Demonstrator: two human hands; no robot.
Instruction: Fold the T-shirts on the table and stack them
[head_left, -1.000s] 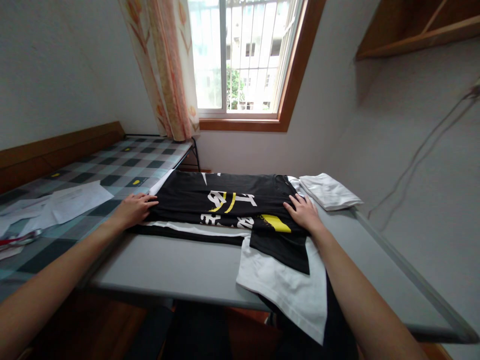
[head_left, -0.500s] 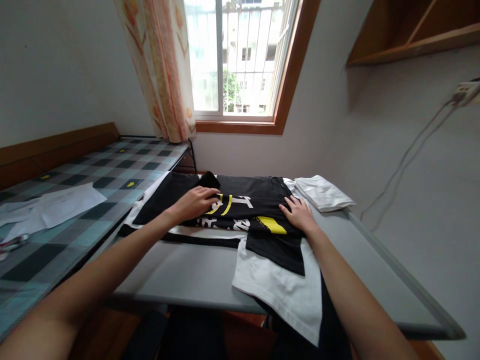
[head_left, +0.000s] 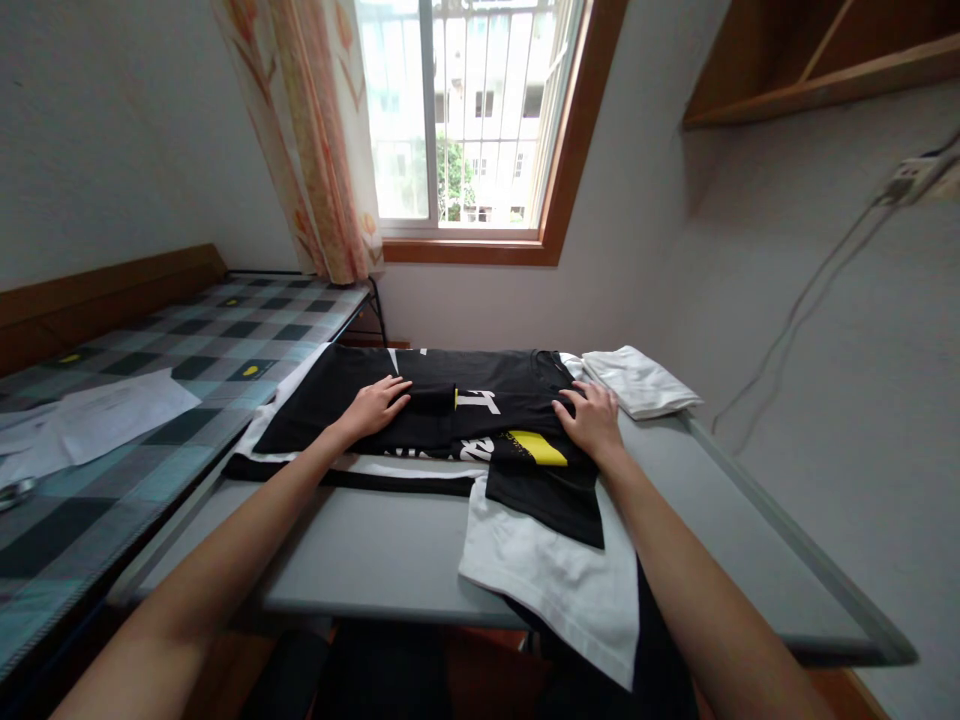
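Observation:
A black T-shirt (head_left: 420,375) with white and yellow print lies spread over a white garment (head_left: 551,575) on a grey table. One black sleeve and a white sleeve reach toward the front edge. My left hand (head_left: 379,405) rests on the shirt's black cloth with its fingers spread, left of the white lettering. A folded-over piece of black cloth beside it covers part of the print. On the shoulder side near the collar, my right hand (head_left: 592,420) lies flat with fingers apart, touching the shirt. Neither hand grips cloth.
Folded white clothing (head_left: 641,382) sits at the table's far right. The grey table (head_left: 375,555) has its front edge close to me. A checked bed (head_left: 165,340) with white papers (head_left: 124,410) runs along the left. Above right hangs a wooden shelf (head_left: 817,85).
My left hand has moved left and flattened out. The black cloth raised beside it now lies flat, covering the yellow curved print. My right hand stays by the collar; the view shifts slightly.

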